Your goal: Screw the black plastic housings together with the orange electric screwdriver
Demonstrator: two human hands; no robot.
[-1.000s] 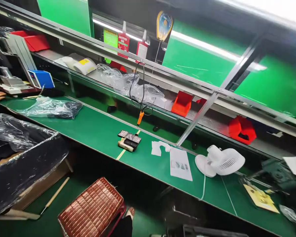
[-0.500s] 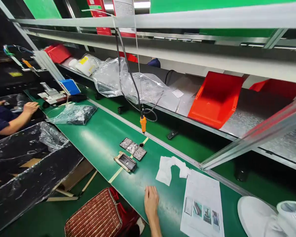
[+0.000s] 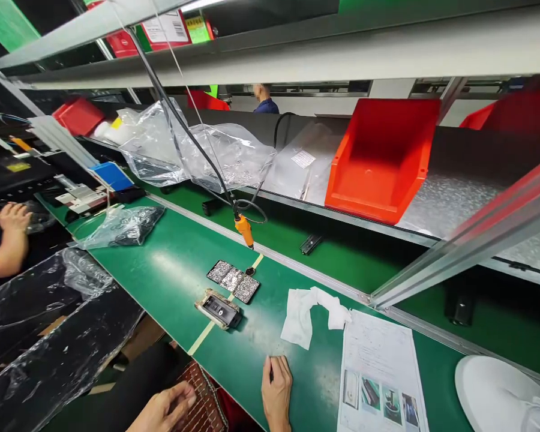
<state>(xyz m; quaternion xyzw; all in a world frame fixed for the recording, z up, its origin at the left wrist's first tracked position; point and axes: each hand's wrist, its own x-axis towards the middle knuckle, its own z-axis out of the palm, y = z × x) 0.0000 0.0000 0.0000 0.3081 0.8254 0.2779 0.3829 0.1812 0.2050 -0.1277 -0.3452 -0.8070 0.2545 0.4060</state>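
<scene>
My right hand [image 3: 276,387] rests on the green bench near its front edge, fingers loosely bent, thumb apart, nothing visible in it. Over the woven seat at the lower edge is my left hand [image 3: 166,408], its fingers loosely curled with a gap to the thumb; I see no object there. Ahead lies a worn holding block [image 3: 202,304] with a black plastic housing [image 3: 220,310] set in it. Just beyond are small trays [image 3: 231,278] full of tiny metal pieces and a small round black cup [image 3: 250,271]. An orange electric screwdriver [image 3: 243,229] hangs tilted above the rail.
White tissue [image 3: 298,315] and a printed sheet [image 3: 380,372] lie to the right, beside a white round base [image 3: 481,390]. A red bin [image 3: 382,162] and clear bags [image 3: 229,156] sit on the shelf. A co-worker's hands [image 3: 13,219] are at far left.
My left hand has come into view at the bottom. My right hand stays on the bench. The view has shifted, and the co-worker's hands are now together.
</scene>
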